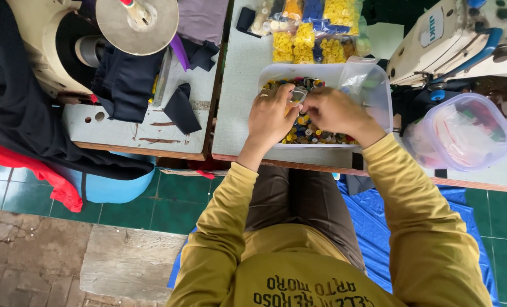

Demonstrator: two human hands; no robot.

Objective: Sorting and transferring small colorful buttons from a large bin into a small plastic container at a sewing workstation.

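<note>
Overhead, our left hand [271,116] and right hand [333,111] pinch one small clear bag [298,95] over the button tub [378,91], at twelve o'clock from our lap. Likely light, limp, slippery; best pinched at its mouth.

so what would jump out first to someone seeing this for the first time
Most striking is the clear plastic tub of mixed coloured buttons on the pale table, with the left hand and right hand meeting over it around a small clear bag. Just beyond it lie bags of bright yellow buttons. A pale sewing machine stands at the right, and red cloth hangs at the left.
</note>
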